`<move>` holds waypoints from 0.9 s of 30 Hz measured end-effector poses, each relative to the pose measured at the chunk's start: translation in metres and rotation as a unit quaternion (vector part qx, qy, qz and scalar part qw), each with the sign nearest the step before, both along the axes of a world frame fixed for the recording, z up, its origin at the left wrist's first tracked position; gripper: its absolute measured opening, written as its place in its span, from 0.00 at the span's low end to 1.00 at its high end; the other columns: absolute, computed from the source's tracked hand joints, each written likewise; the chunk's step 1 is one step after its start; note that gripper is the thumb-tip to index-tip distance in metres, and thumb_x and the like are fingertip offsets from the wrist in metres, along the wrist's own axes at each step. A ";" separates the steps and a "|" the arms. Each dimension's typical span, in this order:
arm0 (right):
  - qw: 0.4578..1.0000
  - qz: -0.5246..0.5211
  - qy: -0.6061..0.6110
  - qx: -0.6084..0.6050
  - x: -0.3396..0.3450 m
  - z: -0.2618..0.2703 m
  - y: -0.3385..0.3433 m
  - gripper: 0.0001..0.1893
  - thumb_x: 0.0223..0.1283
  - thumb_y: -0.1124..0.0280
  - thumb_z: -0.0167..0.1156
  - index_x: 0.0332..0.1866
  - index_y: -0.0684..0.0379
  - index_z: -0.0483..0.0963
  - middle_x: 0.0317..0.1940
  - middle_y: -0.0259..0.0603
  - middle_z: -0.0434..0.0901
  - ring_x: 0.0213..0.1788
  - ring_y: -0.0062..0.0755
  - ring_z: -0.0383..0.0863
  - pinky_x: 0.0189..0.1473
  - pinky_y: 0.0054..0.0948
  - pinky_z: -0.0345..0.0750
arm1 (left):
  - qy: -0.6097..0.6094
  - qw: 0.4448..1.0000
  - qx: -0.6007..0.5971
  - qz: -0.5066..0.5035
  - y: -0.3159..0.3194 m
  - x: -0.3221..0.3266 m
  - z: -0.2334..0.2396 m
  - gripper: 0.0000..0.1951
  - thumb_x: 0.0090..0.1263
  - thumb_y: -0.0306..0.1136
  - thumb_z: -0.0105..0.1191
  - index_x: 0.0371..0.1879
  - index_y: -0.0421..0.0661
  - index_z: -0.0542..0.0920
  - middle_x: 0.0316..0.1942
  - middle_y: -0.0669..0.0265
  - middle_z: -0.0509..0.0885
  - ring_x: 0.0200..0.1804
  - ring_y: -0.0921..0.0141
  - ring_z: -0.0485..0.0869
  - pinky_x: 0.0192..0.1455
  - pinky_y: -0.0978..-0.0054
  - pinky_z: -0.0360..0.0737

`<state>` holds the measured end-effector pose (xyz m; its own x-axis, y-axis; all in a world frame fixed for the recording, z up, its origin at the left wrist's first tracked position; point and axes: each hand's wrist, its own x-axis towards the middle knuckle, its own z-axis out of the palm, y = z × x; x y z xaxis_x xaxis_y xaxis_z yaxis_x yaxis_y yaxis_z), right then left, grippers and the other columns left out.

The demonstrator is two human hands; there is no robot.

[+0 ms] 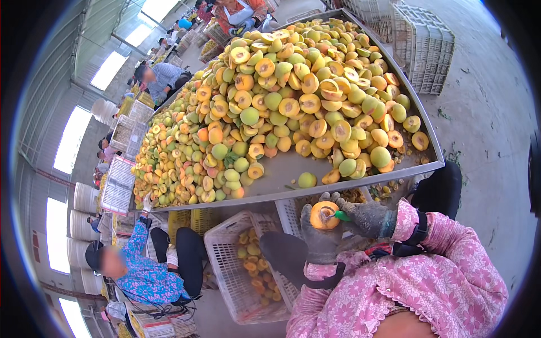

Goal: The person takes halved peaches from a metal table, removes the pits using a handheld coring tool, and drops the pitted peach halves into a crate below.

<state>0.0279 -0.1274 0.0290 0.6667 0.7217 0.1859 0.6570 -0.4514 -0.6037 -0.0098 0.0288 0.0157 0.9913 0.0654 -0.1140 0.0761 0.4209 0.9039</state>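
A halved yellow peach (pixel 318 218) rests in my left hand (pixel 322 245), cut face up, with the fingers curled around it. Over it, my right hand (pixel 368 217) grips a small pitting tool with a green handle (pixel 342 216). The tool's metal end touches the middle of the cut face, where the pit sits. Grey work gloves cover both hands. Just beyond them is the front rim of a metal-edged table (pixel 270 197), heaped with peach halves (pixel 289 107) and some whole-looking green peaches (pixel 307 180).
A white plastic crate (pixel 224 253) holding peach halves stands at my left knee; another crate (pixel 289 213) is below the table edge. A co-worker in a blue floral top (pixel 148 270) sits to the left, one gloved hand at the pile. Stacked crates (pixel 422 50) stand far right.
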 end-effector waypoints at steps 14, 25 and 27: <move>0.994 0.074 -0.067 -0.053 0.003 -0.119 0.007 0.29 0.55 0.64 0.53 0.58 0.72 0.58 0.24 0.50 0.78 0.23 0.45 0.81 0.22 0.37 0.74 | 0.114 0.960 -0.256 0.014 0.004 0.005 -0.013 0.25 0.64 0.43 0.46 0.52 0.33 0.69 0.52 0.47 0.72 0.55 0.55 0.71 0.61 0.61 0.69; 0.974 0.025 0.190 0.117 0.000 -0.118 0.029 0.26 0.54 0.58 0.57 0.56 0.59 0.63 0.34 0.44 0.79 0.34 0.46 0.81 0.35 0.36 0.77 | 0.118 0.967 -0.227 -0.014 0.024 0.012 -0.018 0.25 0.64 0.45 0.44 0.48 0.33 0.69 0.48 0.50 0.75 0.54 0.52 0.73 0.55 0.54 0.72; 0.975 0.071 0.151 0.148 0.005 -0.104 0.030 0.28 0.54 0.57 0.57 0.57 0.59 0.62 0.35 0.44 0.79 0.35 0.46 0.81 0.37 0.35 0.77 | 0.104 0.976 -0.189 -0.011 0.024 0.014 -0.030 0.20 0.63 0.39 0.50 0.47 0.36 0.71 0.44 0.55 0.78 0.48 0.60 0.77 0.51 0.62 0.75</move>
